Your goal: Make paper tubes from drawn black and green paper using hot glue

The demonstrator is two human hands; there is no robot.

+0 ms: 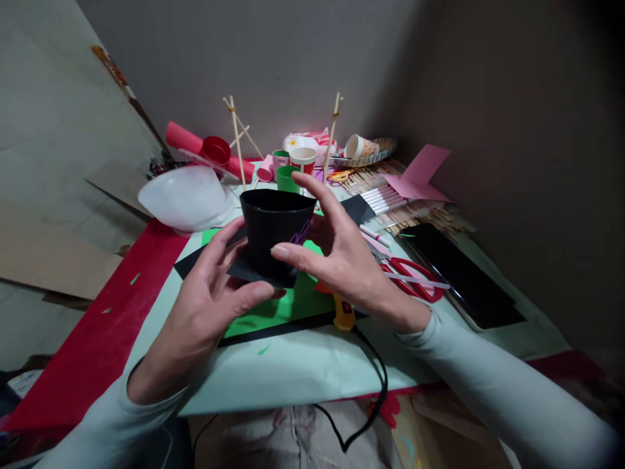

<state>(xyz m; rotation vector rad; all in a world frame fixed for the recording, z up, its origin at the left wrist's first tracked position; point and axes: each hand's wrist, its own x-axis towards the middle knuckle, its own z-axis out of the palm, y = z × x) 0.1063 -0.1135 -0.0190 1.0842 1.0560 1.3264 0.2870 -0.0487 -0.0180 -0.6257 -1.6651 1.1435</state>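
Observation:
A black paper cup-shaped piece (pixel 274 236) with a flat black brim under it is held up over the table between both hands. My left hand (pixel 205 306) grips the brim from the left, thumb below and fingers on top. My right hand (pixel 342 260) curls round the cup's right side, index finger raised at the rim and thumb across the front. A purple scribble shows on the cup's right wall. Beneath it lie a green sheet (pixel 283 307) and a black sheet (pixel 195 262).
Red scissors (pixel 413 277) and a yellow glue gun (pixel 344 316) with a black cord lie right of my hands. A white bowl (pixel 185 197), red and pink rolls, paper cups (pixel 303 159), stick frames, straws and a dark tray (pixel 463 277) crowd the back. Red paper (pixel 112 326) covers the left.

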